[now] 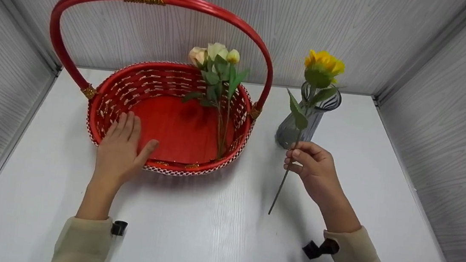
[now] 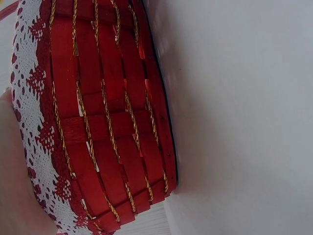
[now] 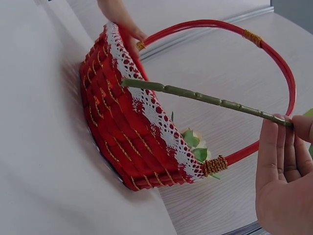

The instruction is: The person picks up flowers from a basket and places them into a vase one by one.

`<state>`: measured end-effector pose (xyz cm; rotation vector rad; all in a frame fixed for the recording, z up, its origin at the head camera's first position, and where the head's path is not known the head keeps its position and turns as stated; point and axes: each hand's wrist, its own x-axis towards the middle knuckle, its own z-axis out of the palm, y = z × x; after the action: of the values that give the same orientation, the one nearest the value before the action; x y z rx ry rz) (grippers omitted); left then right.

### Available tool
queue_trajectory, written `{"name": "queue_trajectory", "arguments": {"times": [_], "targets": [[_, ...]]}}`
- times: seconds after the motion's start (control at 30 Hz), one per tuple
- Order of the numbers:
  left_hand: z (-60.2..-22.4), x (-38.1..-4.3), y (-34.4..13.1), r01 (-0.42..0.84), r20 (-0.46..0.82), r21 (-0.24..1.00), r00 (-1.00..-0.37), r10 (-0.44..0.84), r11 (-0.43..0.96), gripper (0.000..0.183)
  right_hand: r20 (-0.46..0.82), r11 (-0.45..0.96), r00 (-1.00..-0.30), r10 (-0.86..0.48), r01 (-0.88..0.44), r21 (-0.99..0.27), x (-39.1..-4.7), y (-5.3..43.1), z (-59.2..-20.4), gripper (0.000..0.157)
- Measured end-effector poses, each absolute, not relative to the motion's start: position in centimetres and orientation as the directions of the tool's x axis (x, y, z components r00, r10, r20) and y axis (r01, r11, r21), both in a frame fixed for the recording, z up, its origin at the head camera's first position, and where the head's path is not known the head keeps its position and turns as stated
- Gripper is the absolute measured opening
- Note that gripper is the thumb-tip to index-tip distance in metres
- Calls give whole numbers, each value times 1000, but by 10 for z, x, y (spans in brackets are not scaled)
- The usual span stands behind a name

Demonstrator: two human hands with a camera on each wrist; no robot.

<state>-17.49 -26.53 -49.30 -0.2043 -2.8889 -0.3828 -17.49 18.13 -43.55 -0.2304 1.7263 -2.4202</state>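
Note:
Between thumb and fingers my right hand (image 1: pixel 314 169) pinches the green stem of a yellow sunflower (image 1: pixel 324 67), its bloom up and its bare stem end pointing down over the table. In the right wrist view the sunflower stem (image 3: pixel 205 98) crosses in front of the basket. My left hand (image 1: pixel 122 150) rests with straight fingers over the near left rim of a red woven basket (image 1: pixel 173 129). White lace trim (image 2: pixel 36 122) runs along that rim in the left wrist view. Pale roses (image 1: pixel 217 52) with green leaves lean inside the basket's right side, stems on its floor.
A grey ribbed glass vase (image 1: pixel 308 127) stands behind the right hand, partly hidden by the sunflower. The basket's tall red handle (image 1: pixel 223 14) arches above it, wrapped in gold cord. Grey wood-grain panels (image 1: pixel 353 31) enclose the white table (image 1: pixel 206 231) at the back and sides.

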Motion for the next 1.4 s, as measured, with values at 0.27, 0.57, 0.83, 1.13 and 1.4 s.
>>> {"name": "queue_trajectory", "arguments": {"times": [0.27, 0.57, 0.83, 1.13, 1.4], "targets": [[-492, -174, -265, 158, 210, 231, -972, 109, 960, 89, 39, -368, -992, -124, 10, -930, -188, 190, -420, 8], [-493, -174, -264, 164, 260, 245, -961, 99, 956, 88, 58, -382, -998, -32, -42, -923, -209, 201, -403, 5], [-493, -174, -265, 166, 257, 238, -961, 103, 957, 88, 101, -503, -994, 46, -110, -857, -231, 219, -383, 16], [-493, -176, -263, 162, 223, 233, -969, 109, 959, 90, 133, -551, -977, 164, -203, -809, -250, 238, -364, 21], [-493, -175, -264, 151, 220, 237, -971, 98, 960, 90, 107, -574, -970, 220, -217, -789, -267, 246, -345, 25]]}}
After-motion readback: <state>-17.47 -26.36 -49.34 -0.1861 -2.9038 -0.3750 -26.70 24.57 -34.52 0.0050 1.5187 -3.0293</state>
